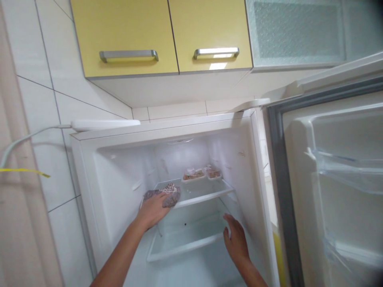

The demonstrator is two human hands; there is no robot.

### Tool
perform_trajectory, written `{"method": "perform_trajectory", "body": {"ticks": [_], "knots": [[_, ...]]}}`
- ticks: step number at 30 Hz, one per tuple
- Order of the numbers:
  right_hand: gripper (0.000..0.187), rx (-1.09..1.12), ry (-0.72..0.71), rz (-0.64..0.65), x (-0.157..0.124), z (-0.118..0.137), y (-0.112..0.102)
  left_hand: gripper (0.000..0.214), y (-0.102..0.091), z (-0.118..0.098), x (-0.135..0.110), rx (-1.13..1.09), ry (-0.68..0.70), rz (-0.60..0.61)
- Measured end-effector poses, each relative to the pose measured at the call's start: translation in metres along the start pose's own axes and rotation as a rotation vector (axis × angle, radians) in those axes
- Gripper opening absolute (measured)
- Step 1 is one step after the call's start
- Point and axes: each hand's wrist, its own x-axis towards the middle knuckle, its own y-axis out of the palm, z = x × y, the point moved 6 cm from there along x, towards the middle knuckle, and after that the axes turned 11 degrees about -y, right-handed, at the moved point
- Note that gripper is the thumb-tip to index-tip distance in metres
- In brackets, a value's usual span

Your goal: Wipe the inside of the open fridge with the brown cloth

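I look into an open white fridge compartment. My left hand presses a grey-brown patterned cloth onto the front left of the upper glass shelf, fingers closed over it. My right hand hovers at the lower right inside the compartment, fingers together and held out, holding nothing, close to the lower shelf. Two small white trays of food sit at the back of the upper shelf.
The fridge door stands open to the right, with clear door bins. Yellow wall cabinets with metal handles hang above. A white power strip with a cable lies on the fridge top. White tiled wall at left.
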Motion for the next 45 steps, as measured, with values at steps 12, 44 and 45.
{"method": "perform_trajectory", "body": {"ticks": [12,44,45], "knots": [[0.082,-0.239,-0.144,0.046,-0.070,-0.022,0.040,0.065,0.011,-0.039,0.002,0.085,-0.024,0.025],[0.067,-0.210,-0.234,-0.088,0.104,0.044,-0.032,0.064,0.028,-0.132,0.028,-0.172,0.182,0.017],[0.065,-0.252,-0.262,-0.076,0.104,0.047,-0.029,0.065,0.027,-0.118,0.026,-0.175,0.148,0.043]]}}
